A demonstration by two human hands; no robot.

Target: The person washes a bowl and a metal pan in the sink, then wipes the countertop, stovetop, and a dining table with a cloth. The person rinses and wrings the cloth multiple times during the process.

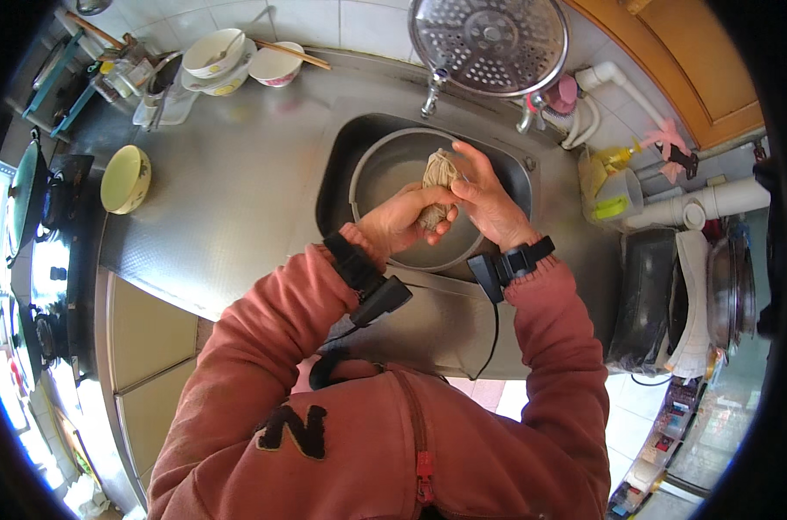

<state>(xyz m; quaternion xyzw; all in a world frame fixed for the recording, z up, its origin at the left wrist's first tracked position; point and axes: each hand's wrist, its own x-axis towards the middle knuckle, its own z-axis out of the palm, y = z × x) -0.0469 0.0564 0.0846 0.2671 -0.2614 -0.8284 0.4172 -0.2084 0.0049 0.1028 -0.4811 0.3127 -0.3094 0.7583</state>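
Observation:
Above a round metal basin (426, 262) set in the sink (330, 195), both hands are at a bunched beige cloth (440, 170). My left hand (403, 214) is closed around its lower part, with the fingers wrapped over it. My right hand (487, 195) touches the cloth's right side, its thumb and some fingertips near the left thumb; the index finger is raised apart. Whether the right fingers pinch the cloth is partly hidden. Greyish liquid seems to lie in the basin under the hands.
Two taps (432, 97) (527, 116) stand behind the sink, below a perforated steel steamer plate (491, 39). Stacked bowls (214, 55) and a yellow-green bowl (125, 180) stand on the steel counter (237, 175). A caddy (588, 188) and white pipe (712, 201) are at the right.

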